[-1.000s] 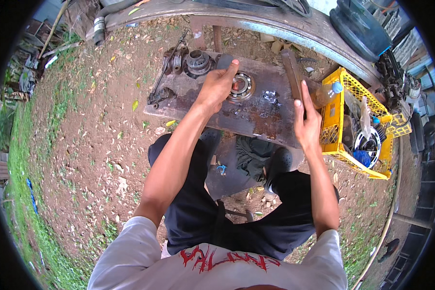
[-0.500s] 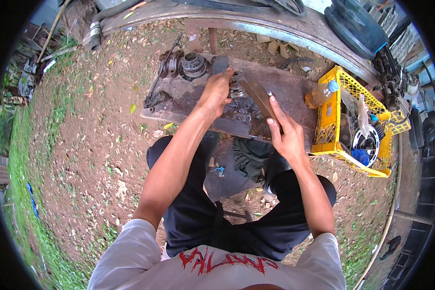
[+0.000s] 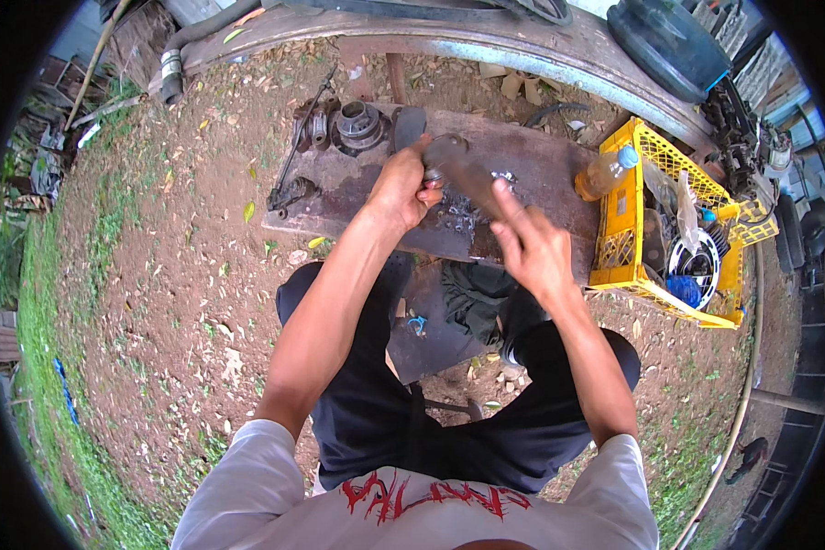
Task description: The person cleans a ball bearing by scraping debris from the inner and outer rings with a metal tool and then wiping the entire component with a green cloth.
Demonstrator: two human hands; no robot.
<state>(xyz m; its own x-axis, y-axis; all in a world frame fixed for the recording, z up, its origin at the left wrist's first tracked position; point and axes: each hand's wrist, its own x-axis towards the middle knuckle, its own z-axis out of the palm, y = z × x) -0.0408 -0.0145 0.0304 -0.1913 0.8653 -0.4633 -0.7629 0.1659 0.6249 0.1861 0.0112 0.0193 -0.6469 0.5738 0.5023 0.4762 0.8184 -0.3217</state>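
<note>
Near the middle of the rusty board, my left hand is closed on something I cannot make out, beside a ball bearing that is mostly hidden. My right hand grips a long, flat, rust-brown bar, motion-blurred, angled across the bearing toward my left fingers. A dark flat piece shows behind my left hand. To the left are a metal hub, rusty fittings and a thin dark rod.
A yellow crate with assorted parts and a bottle of amber liquid stand at the right. A long wooden bench runs behind, with a black tire-like item on it. Soil and leaves surround my legs.
My right hand has swung the bar left from the board's right side to over the bearing, tilting it. The bearing, earlier seen face-up, is now mostly covered. My left hand has shifted slightly left.
</note>
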